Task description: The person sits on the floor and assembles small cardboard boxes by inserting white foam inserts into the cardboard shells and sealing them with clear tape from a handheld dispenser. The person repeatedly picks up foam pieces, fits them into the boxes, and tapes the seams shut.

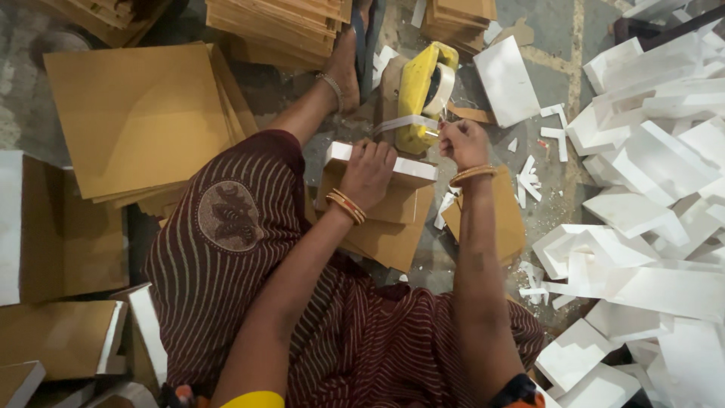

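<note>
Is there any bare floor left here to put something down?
A little: a grey floor patch between the yellow tape dispenser and the heap of white foam pieces. Another strip lies below the right hand, though foam scraps litter it. The left side is crowded with brown cardboard sheets.
</note>
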